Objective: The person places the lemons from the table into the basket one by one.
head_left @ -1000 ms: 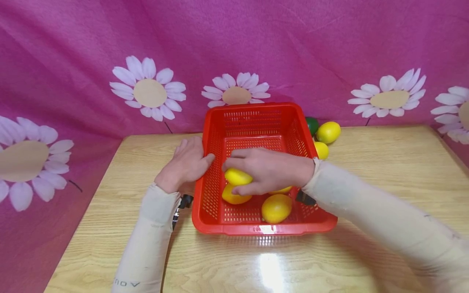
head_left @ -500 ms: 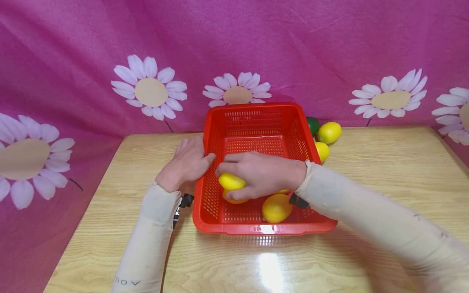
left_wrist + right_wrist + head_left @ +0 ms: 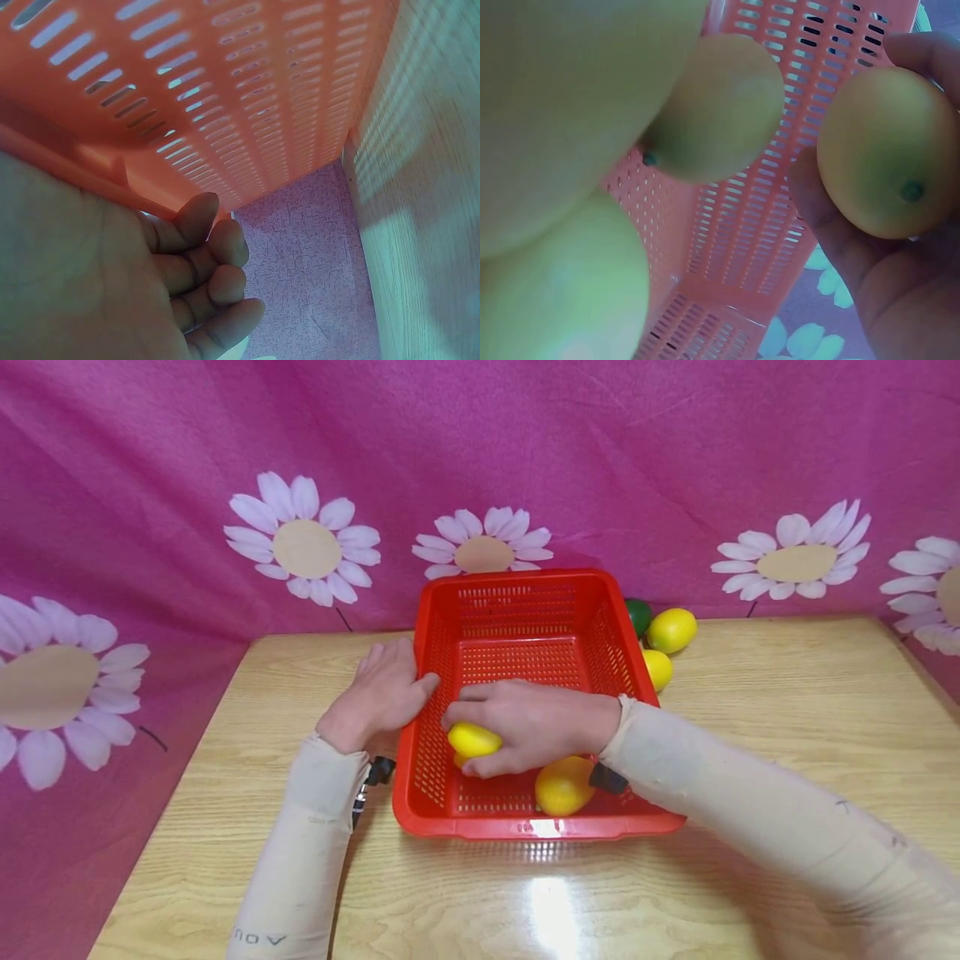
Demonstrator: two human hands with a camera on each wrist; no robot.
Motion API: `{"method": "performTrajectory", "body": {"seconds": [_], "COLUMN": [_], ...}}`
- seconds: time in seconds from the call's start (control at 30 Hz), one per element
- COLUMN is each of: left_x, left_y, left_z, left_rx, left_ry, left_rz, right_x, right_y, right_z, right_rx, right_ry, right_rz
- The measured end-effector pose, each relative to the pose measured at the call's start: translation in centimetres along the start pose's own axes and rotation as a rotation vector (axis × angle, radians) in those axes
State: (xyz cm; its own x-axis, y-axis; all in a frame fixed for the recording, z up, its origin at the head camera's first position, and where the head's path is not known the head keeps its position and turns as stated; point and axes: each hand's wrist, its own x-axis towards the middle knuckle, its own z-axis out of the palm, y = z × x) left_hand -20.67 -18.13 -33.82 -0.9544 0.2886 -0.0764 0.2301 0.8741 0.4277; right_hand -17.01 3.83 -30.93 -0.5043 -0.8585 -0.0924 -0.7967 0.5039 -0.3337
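My right hand [image 3: 536, 722] reaches into a red plastic basket [image 3: 540, 829] and holds a bright yellow lemon [image 3: 474, 740] between thumb and fingers. In the right wrist view this lemon [image 3: 889, 154] shows a small green stem end. Another yellow fruit [image 3: 459, 762] peeks out beneath it. A larger orange-yellow fruit [image 3: 564, 787] lies near the basket's front wall. My left hand [image 3: 381, 693] holds the basket's left rim, its thumb laid over the rim. In the left wrist view the other fingers [image 3: 229, 285] stay outside the basket, loosely bent.
Right of the basket on the wooden table [image 3: 787, 760] lie two lemons [image 3: 672, 631] and a dark green fruit [image 3: 639, 617]. Behind the table hangs a magenta cloth [image 3: 637, 460] with white flowers. Large blurred yellow fruits [image 3: 570, 285] fill the left of the right wrist view.
My right hand has moved left and slightly down with the lemon, covering most of the fruit beneath and another to the right. The left hand and the basket have stayed put.
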Motion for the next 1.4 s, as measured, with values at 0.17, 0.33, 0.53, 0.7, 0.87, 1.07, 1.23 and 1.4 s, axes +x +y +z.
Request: {"method": "performTrajectory", "body": {"seconds": [0.17,0.33,0.53,0.7,0.87,1.07,1.23,1.4], "left_x": [0.03,-0.03,0.07,0.08,0.01,-0.04,-0.06,-0.11], "left_y": [-0.09,-0.1,-0.07,-0.13,-0.15,-0.13,-0.01,0.11], "left_z": [0.05,0.04,0.04,-0.01,0.02,0.09,-0.03,-0.1], "left_rx": [0.002,-0.02,-0.06,-0.056,-0.058,-0.042,-0.032,-0.03], "left_ry": [0.006,0.001,0.003,0.004,-0.001,-0.004,-0.004,-0.011], "left_rz": [0.004,0.007,0.032,0.035,0.032,0.029,0.019,0.011], "right_x": [0.06,0.04,-0.2,-0.28,-0.31,-0.36,-0.47,-0.6], "right_y": [0.12,0.3,0.41,0.46,0.57,0.65,0.57,0.38], "right_z": [0.2,0.31,0.44,0.63,0.8,1.01,0.98,0.97], "right_rx": [0.02,0.056,0.076,0.096,0.117,0.131,0.136,0.146], "right_ry": [-0.011,-0.023,-0.026,-0.034,-0.033,-0.029,-0.021,-0.032], "right_rz": [0.009,0.034,0.051,0.057,0.06,0.046,0.039,0.024]}}
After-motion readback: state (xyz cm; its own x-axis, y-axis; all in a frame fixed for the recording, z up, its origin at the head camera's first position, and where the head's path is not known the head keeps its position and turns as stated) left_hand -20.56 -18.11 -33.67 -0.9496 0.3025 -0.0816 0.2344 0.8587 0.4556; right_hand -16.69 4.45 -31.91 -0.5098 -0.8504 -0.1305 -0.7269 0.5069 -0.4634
